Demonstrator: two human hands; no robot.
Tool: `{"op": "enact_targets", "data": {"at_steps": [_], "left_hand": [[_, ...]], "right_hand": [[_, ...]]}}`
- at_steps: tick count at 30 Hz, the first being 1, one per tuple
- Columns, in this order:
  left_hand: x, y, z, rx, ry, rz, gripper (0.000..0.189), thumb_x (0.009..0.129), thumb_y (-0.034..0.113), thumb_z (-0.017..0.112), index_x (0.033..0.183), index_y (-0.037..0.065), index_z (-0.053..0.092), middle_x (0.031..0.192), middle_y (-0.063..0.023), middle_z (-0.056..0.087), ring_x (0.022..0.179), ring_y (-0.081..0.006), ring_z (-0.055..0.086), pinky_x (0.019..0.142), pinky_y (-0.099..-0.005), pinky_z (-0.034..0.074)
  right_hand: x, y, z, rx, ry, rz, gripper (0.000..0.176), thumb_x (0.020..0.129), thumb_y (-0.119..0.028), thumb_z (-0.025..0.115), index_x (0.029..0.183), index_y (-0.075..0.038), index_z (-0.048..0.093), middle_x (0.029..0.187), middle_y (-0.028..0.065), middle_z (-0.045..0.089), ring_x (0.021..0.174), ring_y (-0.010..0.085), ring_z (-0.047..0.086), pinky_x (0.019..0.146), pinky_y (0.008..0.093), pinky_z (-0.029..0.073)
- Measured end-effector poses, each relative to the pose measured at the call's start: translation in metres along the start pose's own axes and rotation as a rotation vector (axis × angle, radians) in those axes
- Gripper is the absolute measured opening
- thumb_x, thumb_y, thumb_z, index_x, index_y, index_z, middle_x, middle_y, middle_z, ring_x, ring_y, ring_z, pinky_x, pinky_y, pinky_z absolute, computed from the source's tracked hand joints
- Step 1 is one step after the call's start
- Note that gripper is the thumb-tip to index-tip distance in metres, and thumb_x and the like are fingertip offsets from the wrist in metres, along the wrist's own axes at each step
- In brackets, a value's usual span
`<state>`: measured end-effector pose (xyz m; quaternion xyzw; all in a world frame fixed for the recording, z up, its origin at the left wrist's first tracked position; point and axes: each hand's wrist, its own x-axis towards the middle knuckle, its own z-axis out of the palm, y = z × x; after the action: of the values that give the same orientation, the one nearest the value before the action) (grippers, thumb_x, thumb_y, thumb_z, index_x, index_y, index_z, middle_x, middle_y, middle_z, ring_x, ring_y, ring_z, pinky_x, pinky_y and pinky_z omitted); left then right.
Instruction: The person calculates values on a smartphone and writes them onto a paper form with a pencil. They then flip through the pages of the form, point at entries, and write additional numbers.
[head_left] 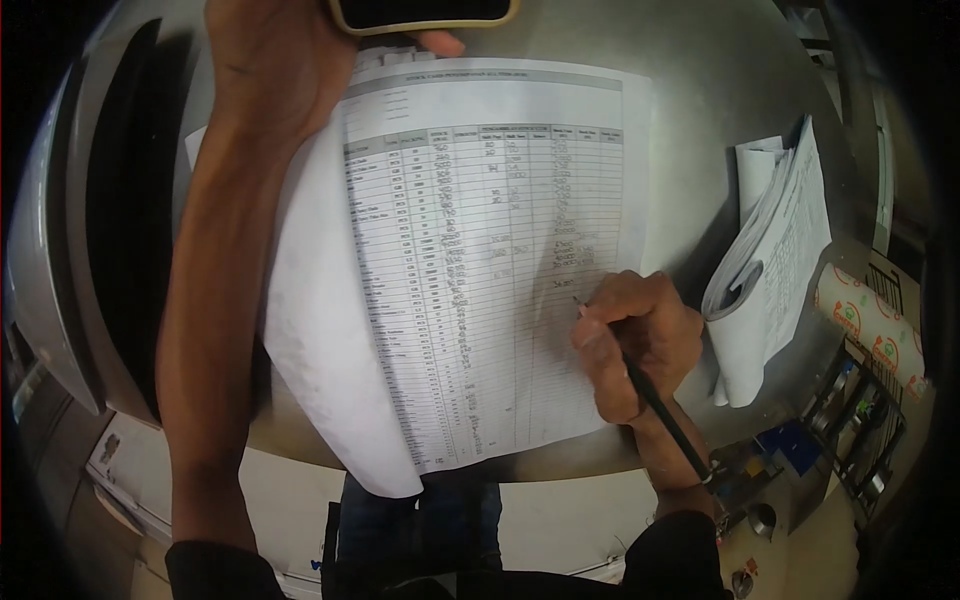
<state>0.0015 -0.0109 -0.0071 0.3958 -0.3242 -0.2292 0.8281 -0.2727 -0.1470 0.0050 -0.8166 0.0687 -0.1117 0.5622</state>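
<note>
Head view: right hand [640, 345] grips pencil [660, 405]; left hand [285, 60] holds phone [425, 12].

So the right hand [645, 345] is curled in a writing pinch, thumb and fingers together. Left forearm's stretched out, wrist bent, and the left hand [285, 55] looks palm-up, though it's partly cut off.

I've got a folded bundle of papers [785, 290] over on the right! Beyond it I see red-printed wrapping [872, 322], and lower, something blue [790, 447] near a metal bowl [761, 519]
</note>
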Motion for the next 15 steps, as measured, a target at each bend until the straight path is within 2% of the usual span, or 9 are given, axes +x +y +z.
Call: {"op": "enact_targets", "data": {"at_steps": [2,3,6,9,11,15], "left_hand": [[0.000,-0.001,-0.004,-0.023,-0.013,0.003,0.079,0.096,0.058,0.045,0.133,-0.012,0.048,0.103,-0.0267,0.068,0.082,-0.0256,0.076,0.050,-0.0355,0.066],[-0.001,0.000,-0.005,-0.015,-0.017,0.000,0.079,0.096,0.058,0.044,0.133,-0.012,0.047,0.104,-0.0272,0.068,0.083,-0.0259,0.076,0.050,-0.0357,0.066],[-0.002,0.001,-0.005,0.040,-0.016,-0.017,0.080,0.096,0.057,0.043,0.135,-0.012,0.045,0.106,-0.0277,0.067,0.083,-0.0266,0.076,0.051,-0.0363,0.067],[0.000,0.002,0.002,0.084,0.029,-0.037,0.079,0.097,0.057,0.042,0.137,-0.012,0.043,0.106,-0.0265,0.068,0.083,-0.0267,0.075,0.051,-0.0364,0.067],[-0.001,0.008,0.017,0.151,0.101,-0.042,0.079,0.097,0.056,0.042,0.138,-0.011,0.042,0.105,-0.0258,0.068,0.082,-0.0267,0.076,0.051,-0.0364,0.067],[-0.002,0.003,0.016,0.136,0.041,0.025,0.080,0.096,0.056,0.043,0.139,-0.012,0.040,0.104,-0.0251,0.068,0.079,-0.0263,0.076,0.051,-0.0360,0.067]], "right_hand": [[-0.005,-0.002,0.005,0.043,0.034,0.049,0.010,0.086,0.005,0.059,0.093,0.002,0.052,0.068,0.0063,0.058,0.054,0.0083,0.051,0.051,0.0222,0.042],[-0.007,-0.008,0.003,0.007,0.041,0.160,0.013,0.083,0.006,0.064,0.091,0.002,0.054,0.070,0.0084,0.060,0.056,0.0103,0.054,0.053,0.0227,0.044],[0.002,0.003,0.003,-0.020,-0.019,-0.147,0.015,0.080,0.007,0.068,0.085,0.001,0.056,0.070,0.0114,0.062,0.055,0.0114,0.056,0.050,0.0241,0.044],[0.002,0.009,0.009,-0.076,0.084,-0.248,0.020,0.072,0.010,0.072,0.076,0.000,0.055,0.058,0.0046,0.056,0.044,0.0128,0.054,0.040,0.0242,0.039],[0.004,0.006,0.006,-0.134,0.075,-0.232,0.021,0.072,0.011,0.072,0.073,-0.001,0.054,0.055,0.0046,0.052,0.042,0.0131,0.053,0.039,0.0247,0.038],[0.004,0.005,0.005,-0.164,0.049,-0.211,0.030,0.073,0.012,0.073,0.067,-0.004,0.048,0.051,0.0034,0.047,0.041,0.0117,0.049,0.038,0.0249,0.036]]}}
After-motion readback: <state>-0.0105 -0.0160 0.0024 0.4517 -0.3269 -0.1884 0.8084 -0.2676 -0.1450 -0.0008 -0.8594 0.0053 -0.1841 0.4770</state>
